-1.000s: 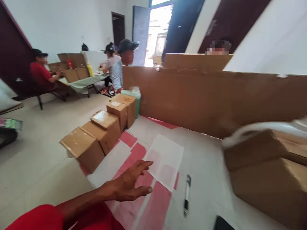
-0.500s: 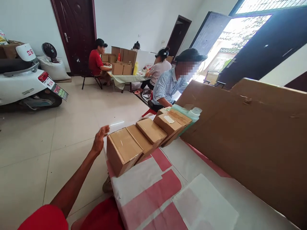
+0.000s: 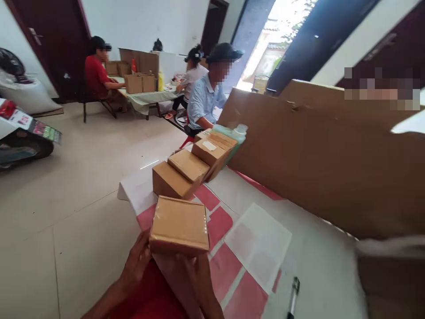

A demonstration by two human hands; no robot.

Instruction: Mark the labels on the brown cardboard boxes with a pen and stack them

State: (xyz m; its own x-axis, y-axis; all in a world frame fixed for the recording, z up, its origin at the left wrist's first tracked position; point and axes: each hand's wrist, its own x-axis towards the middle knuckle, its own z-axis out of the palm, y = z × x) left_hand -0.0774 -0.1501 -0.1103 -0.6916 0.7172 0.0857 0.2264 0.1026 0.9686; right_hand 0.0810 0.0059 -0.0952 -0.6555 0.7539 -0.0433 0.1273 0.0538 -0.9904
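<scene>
Left hand (image 3: 137, 266), lower centre of frame: fingers curled up against the left underside of a taped cardboard box (image 3: 179, 223), gripping it. Right hand (image 3: 199, 277) comes up beneath the box's lower right edge, fingers pressed to its underside; mostly hidden by the box, but bearing it. Box held level, top face toward the camera, over the near edge of the table (image 3: 318, 266).

Just above the held box, a row of boxes (image 3: 189, 170) runs diagonally toward frame centre, touching one another, on the table's red-and-white covering. A pale green bottle (image 3: 237, 133) stands at the row's far end.

Right of the box: a white sheet (image 3: 262, 243) lying flat; a pen (image 3: 292, 299) at the bottom edge, well apart from the hands.

A large cardboard sheet (image 3: 315, 150) stands upright across the right half of the frame.

Upper left: other people seated at another table with cartons. A scooter (image 3: 20, 137) at the left edge, on the tiled floor.
</scene>
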